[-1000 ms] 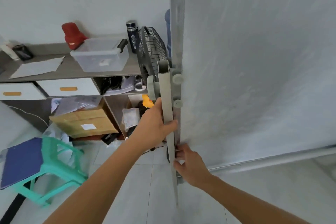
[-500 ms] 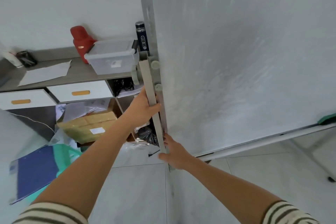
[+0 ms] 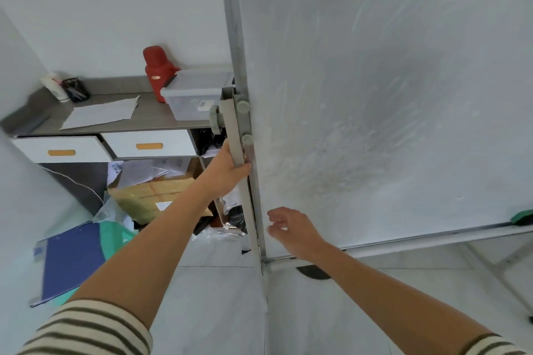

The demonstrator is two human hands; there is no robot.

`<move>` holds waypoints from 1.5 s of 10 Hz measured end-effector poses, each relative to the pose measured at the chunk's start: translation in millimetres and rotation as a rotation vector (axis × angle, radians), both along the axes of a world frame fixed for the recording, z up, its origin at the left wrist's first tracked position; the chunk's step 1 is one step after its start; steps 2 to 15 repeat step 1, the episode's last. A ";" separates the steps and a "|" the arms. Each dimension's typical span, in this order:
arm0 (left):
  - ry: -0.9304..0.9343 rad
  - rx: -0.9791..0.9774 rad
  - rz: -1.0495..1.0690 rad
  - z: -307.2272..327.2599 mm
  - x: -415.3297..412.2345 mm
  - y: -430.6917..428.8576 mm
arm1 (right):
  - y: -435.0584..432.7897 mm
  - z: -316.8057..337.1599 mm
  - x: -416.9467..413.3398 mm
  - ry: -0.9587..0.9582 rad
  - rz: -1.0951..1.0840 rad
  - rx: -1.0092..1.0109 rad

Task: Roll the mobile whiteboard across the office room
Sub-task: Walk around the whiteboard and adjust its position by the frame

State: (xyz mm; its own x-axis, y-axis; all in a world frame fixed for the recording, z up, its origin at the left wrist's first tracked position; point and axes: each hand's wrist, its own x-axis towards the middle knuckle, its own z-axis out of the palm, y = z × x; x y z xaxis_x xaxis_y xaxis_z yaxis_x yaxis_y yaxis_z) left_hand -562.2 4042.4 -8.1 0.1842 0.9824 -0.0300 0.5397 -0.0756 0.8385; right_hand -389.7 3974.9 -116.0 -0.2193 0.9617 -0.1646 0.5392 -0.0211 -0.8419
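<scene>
The left hand (image 3: 229, 171) is gripping the grey upright post (image 3: 238, 153) of the whiteboard stand, with the fingers wrapping around the post just below the two round knobs (image 3: 243, 108). The right hand (image 3: 291, 229) is hanging free in front of the lower left corner of the mobile whiteboard (image 3: 389, 95), its fingers loosely spread and holding nothing; it is near the board's edge but I cannot tell if it is touching. Both arms are reaching forward out of striped sleeves (image 3: 89, 328).

The whiteboard is filling the right side of the view, standing upright on the tiled floor (image 3: 213, 297), with its marker tray (image 3: 432, 235) running along the bottom edge and a green eraser (image 3: 523, 217) lying at the far right of it. Behind the post, a grey desk (image 3: 115, 124) is standing against the wall, carrying a red flask (image 3: 157, 69), a clear plastic box (image 3: 193, 96) and a sheet of paper (image 3: 101, 112). Under the desk a cardboard box (image 3: 153, 196) is lying among loose papers, and a blue folder (image 3: 69, 259) is resting near it.
</scene>
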 end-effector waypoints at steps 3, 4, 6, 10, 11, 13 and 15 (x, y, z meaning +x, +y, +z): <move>0.005 0.037 0.065 -8.1 5.0 -9.9 | -6.4 65.9 30.9 0.150 -0.085 0.189; 0.005 0.037 0.065 -8.1 5.0 -9.9 | -6.4 65.9 30.9 0.150 -0.085 0.189; 0.005 0.037 0.065 -8.1 5.0 -9.9 | -6.4 65.9 30.9 0.150 -0.085 0.189; 0.005 0.037 0.065 -8.1 5.0 -9.9 | -6.4 65.9 30.9 0.150 -0.085 0.189; 0.005 0.037 0.065 -8.1 5.0 -9.9 | -6.4 65.9 30.9 0.150 -0.085 0.189; 0.005 0.037 0.065 -8.1 5.0 -9.9 | -6.4 65.9 30.9 0.150 -0.085 0.189; 0.005 0.037 0.065 -8.1 5.0 -9.9 | -6.4 65.9 30.9 0.150 -0.085 0.189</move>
